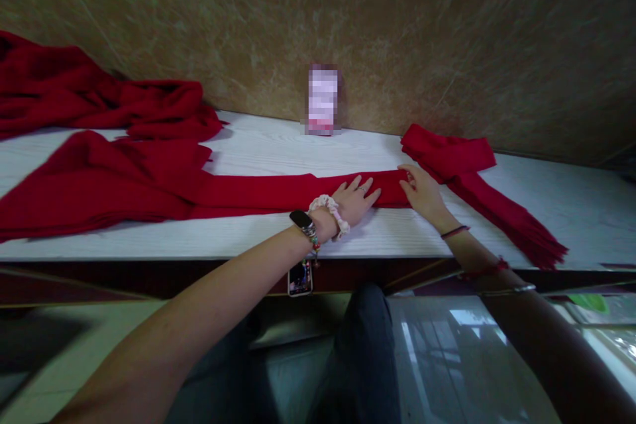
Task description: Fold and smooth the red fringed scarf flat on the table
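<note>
A long red scarf [258, 192] lies stretched along the white table [278, 238]. Its right end [477, 172] is folded back and its fringe reaches toward the table's front edge. My left hand [355, 199] rests flat on the scarf's middle, fingers spread; the wrist wears a watch, beads and a scrunchie. My right hand [422, 191] lies just to the right, its fingers pressed on the scarf by the fold.
More red scarves [99, 96] are piled at the table's back left, by the brown wall. A small blurred pink box [322, 101] stands against the wall at the centre. A phone [300, 278] shows below the table's edge. My knee and the glossy floor lie below.
</note>
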The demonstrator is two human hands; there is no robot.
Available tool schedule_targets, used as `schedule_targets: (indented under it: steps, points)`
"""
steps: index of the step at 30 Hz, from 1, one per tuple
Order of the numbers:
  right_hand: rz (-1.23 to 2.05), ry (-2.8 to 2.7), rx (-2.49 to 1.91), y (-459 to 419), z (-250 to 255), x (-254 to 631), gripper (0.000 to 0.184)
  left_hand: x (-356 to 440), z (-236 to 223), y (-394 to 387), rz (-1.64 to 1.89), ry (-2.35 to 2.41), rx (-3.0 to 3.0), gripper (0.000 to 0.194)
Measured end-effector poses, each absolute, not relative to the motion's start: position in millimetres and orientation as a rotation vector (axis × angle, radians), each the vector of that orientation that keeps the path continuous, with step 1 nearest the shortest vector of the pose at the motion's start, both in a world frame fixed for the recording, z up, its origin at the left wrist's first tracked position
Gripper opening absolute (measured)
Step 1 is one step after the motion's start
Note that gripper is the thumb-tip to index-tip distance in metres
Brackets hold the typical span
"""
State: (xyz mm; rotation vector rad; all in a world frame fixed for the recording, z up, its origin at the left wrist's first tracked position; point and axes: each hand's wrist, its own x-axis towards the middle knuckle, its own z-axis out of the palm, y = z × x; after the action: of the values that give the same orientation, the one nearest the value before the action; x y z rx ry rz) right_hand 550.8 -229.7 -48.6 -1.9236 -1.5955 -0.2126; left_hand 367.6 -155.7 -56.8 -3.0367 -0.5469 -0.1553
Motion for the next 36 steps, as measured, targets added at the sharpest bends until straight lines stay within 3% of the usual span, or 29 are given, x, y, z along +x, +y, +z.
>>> schedule_targets:
  steps: [14,20,30,36]
  points:
    - [-0.432,-1.768,-1.997,-229.1,-47.4,545.5,0.035,377.0,-36.4,-150.5,-0.259,-0.553,-3.111,0.042]
    - [-0.235,-2.139,-1.993,-230.1,-60.3,554.1,0.043,378.2,-55.1,-145.1,-0.246,-0.586,-3.127,0.051]
    - [-0.374,-2.029,-2.037,-231.1,-45.0,559.0,0.046,377.1,-55.9,-144.9,-0.291,-0.655,-3.145,0.059]
    - [-0.169,-1.966,-2.089,-229.2,-65.1,544.2,0.045,375.8,-57.3,-143.2,-0.309,-0.655,-3.155,0.059]
